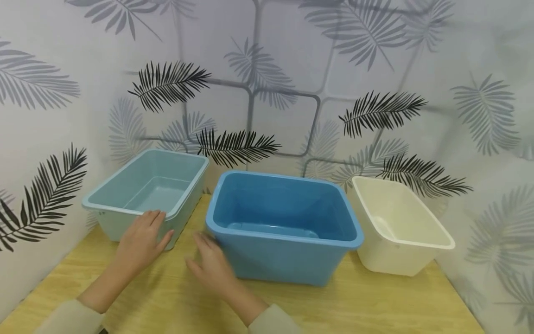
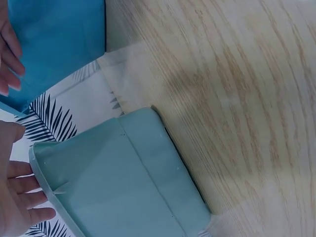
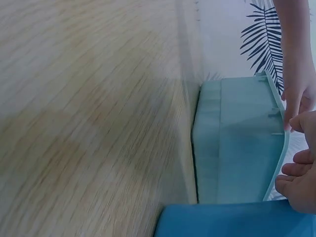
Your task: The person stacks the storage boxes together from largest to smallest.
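On the left stands a pale teal plastic basin (image 1: 137, 211). My left hand (image 1: 143, 239) is at its near rim, close to the right corner, with the fingertips over the edge and the thumb apart from them. In the left wrist view the fingers of that hand (image 2: 19, 192) lie fairly straight along the rim. A deeper blue plastic basin (image 1: 283, 260) stands in the middle. My right hand (image 1: 212, 264), blurred, is beside its near left corner with loosely bent fingers and nothing in them. The right wrist view shows this hand (image 3: 301, 173) near the blue basin (image 3: 227, 219).
A cream plastic basin (image 1: 392, 255) stands at the right. All three basins sit on a light wood-grain table (image 1: 167, 301). Leaf-patterned wall covering (image 1: 267, 65) rises behind the table and along both sides.
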`<state>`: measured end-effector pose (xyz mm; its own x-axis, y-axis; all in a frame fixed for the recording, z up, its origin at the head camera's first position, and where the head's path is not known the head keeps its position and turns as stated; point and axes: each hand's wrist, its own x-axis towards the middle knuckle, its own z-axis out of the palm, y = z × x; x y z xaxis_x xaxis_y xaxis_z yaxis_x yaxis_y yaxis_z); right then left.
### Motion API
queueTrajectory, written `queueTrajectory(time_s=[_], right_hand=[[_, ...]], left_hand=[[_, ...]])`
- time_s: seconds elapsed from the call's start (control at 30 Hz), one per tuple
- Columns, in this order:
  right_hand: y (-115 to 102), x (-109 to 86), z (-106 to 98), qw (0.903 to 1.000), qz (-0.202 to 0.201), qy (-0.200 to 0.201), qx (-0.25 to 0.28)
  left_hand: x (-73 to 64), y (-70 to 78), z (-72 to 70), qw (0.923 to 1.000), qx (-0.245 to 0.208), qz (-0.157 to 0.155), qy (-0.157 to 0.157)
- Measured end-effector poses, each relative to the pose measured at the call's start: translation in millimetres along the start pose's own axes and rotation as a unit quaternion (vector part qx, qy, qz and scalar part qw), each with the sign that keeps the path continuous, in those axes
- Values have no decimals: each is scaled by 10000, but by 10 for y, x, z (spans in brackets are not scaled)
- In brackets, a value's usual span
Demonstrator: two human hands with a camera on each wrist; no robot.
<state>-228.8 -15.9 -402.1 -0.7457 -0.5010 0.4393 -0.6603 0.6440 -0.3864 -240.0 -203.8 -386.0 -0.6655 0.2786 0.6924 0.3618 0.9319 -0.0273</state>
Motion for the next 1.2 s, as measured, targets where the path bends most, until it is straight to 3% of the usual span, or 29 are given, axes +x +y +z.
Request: queueTrajectory(time_s=[0.1, 0.2, 0.47, 0.7, 0.87, 1.2], right_hand=[[-32, 88, 36, 9994, 201, -118, 272], [-55, 163, 64, 9988, 295, -167, 358], [-89, 355, 56, 9997, 140, -200, 89], [-112, 466, 17, 9970, -5, -726, -285], [-107, 458, 22, 9945, -149, -983, -336], [-120, 445, 46, 9928, -351, -1044, -473]], left_hand=[[14, 26, -37, 9991, -7, -251, -354], [20, 38, -52, 9985, -24, -318, -438], [-21, 15, -41, 9997, 41, -219, -59], [-71, 20, -80, 9997, 15, -157, 178], [-131, 81, -131, 9994, -162, -269, 127], [-218, 109, -185, 9992, -187, -320, 124]])
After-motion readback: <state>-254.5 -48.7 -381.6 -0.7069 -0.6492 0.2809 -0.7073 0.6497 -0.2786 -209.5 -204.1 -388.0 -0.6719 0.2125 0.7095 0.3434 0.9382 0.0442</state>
